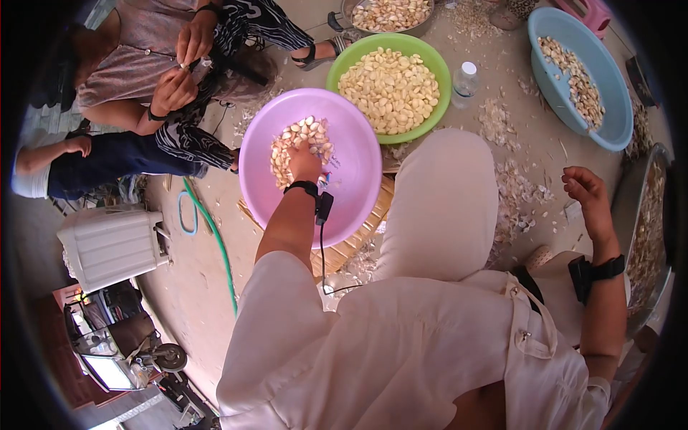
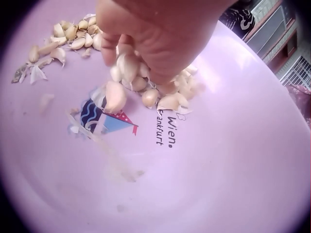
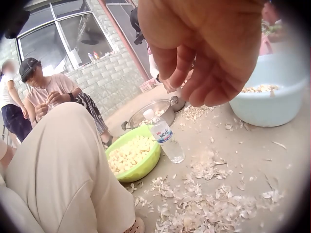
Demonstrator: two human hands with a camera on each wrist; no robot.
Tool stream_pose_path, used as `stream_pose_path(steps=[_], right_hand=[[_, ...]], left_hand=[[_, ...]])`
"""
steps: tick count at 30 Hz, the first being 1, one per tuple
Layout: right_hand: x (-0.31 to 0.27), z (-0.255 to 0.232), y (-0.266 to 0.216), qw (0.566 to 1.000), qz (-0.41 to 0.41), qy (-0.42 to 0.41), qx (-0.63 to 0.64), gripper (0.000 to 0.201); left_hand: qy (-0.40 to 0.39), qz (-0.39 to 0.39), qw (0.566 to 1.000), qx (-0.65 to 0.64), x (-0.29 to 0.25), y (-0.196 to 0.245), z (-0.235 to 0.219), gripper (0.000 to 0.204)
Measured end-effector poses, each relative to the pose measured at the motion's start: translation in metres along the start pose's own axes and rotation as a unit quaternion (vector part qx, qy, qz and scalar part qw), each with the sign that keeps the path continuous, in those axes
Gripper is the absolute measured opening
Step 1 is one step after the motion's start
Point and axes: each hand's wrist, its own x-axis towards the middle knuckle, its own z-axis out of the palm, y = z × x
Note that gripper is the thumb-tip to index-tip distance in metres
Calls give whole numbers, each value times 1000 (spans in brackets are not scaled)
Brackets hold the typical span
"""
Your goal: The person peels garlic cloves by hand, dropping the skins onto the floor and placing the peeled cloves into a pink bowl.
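Inside the purple basin (image 1: 358,188), my left hand (image 1: 305,163) reaches down among unpeeled garlic cloves (image 1: 281,172). The left wrist view shows its fingers (image 2: 111,48) curled over a cluster of cloves (image 2: 129,68), holding some against the palm. One clove (image 2: 115,97) lies on the boat picture printed on the basin floor. My right hand (image 1: 589,195) is raised at the right side, away from the basins. In the right wrist view the right hand (image 3: 204,53) has loosely bent fingers and holds nothing.
A green basin (image 1: 446,86) of peeled cloves adjoins the purple one. Beside it stands a water bottle (image 1: 464,84). A blue basin (image 1: 618,118) and a metal pan (image 1: 634,222) are at the right. Garlic skins (image 1: 512,193) litter the floor. Another person (image 1: 154,43) sits opposite, handling a clove.
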Motion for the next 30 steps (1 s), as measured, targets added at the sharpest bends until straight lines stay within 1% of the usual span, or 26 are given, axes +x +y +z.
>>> stream_pose_path(steps=[4,5,9,13,16,20,22,25,28,30], right_hand=[[-5,-1,1,1000,-10,0,-1,22],[-8,-2,1,1000,-11,-2,1,21],[-14,-6,-2,1000,-17,-12,-3,20],[-21,-8,0,1000,-23,-11,0,20],[-22,-10,1,1000,-19,-11,10,20],[-22,-9,3,1000,-22,-11,15,19],[-21,-10,6,1000,-25,-12,13,19],[-18,-8,2,1000,-17,-17,-3,20],[-16,-2,0,1000,-14,-17,-6,20],[-13,0,0,1000,-12,-23,-9,21]], left_hand=[[-21,-3,1000,11,-4,7,-6,27],[12,-2,1000,19,12,-12,18,24],[-1,16,1000,12,9,-10,12,21],[26,-15,1000,-2,7,-3,17,20],[-9,-15,1000,17,-5,6,5,25],[12,29,999,6,9,-14,14,17],[35,47,998,-2,7,-19,10,18],[18,44,998,-47,15,-31,9,25],[73,57,995,-45,11,-33,13,29],[72,47,996,-11,5,-27,20,30]])
